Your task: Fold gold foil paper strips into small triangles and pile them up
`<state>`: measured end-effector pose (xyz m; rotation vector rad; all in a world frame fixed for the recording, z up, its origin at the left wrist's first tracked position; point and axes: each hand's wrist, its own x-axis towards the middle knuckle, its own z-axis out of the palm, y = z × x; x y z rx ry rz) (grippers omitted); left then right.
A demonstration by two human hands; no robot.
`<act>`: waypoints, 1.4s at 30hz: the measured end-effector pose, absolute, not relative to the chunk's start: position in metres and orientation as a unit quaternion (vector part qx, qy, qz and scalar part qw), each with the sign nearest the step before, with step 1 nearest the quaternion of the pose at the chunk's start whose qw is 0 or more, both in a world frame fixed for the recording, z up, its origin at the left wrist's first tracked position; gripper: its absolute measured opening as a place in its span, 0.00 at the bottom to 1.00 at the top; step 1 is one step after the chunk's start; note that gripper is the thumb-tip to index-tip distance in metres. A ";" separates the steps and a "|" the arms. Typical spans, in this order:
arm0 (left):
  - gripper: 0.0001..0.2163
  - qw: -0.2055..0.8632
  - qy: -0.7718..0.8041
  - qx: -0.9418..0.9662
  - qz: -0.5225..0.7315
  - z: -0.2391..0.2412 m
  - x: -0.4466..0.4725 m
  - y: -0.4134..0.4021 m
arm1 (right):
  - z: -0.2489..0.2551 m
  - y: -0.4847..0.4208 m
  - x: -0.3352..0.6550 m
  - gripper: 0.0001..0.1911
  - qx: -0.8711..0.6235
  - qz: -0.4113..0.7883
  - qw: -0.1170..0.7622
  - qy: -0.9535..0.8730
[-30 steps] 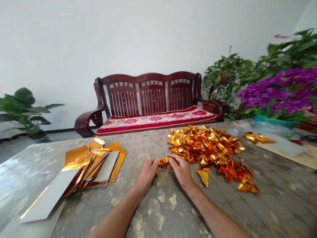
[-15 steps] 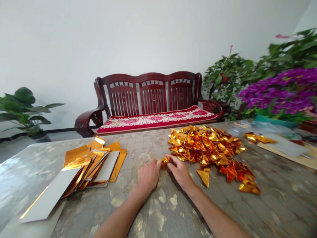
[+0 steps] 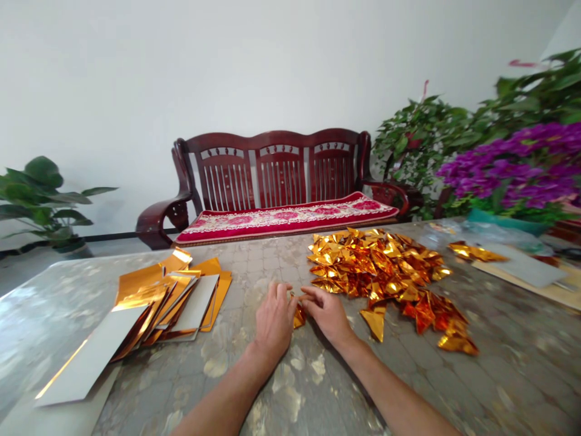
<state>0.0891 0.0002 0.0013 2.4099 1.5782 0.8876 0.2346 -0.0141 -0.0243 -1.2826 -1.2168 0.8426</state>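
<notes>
A small folded piece of gold foil [image 3: 298,315] lies on the stone-patterned tabletop [image 3: 258,266] between my hands. My left hand [image 3: 275,321] is right beside it, with curled fingers hiding its upper end. My right hand [image 3: 325,313] rests just to its right, fingertips reaching left above the piece. Behind and to the right spreads a heap of folded gold foil triangles [image 3: 376,269], close to my right hand's fingers.
Gold-backed card sheets [image 3: 167,297] lie fanned at the left, with a white card [image 3: 91,354] in front. More gold foil [image 3: 476,253] lies on grey card at the right. Beyond the table stand a red-cushioned wooden bench [image 3: 276,175] and potted plants [image 3: 508,163].
My hands have moved slightly apart. The foil piece now sits lower, nearer the tabletop between them, and looks more compactly folded.
</notes>
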 end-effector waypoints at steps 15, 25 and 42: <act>0.17 -0.020 0.576 0.797 0.181 0.021 0.076 0.003 | -0.020 -0.020 0.233 0.18 -0.605 0.256 0.474 -0.586; 0.12 0.094 0.603 0.770 0.184 0.014 0.081 0.006 | -0.017 -0.023 0.227 0.18 -0.594 0.251 0.467 -0.604; 0.08 0.078 0.478 0.806 0.339 0.006 0.085 -0.005 | -0.004 -0.025 0.227 0.16 -0.540 0.401 0.595 -0.440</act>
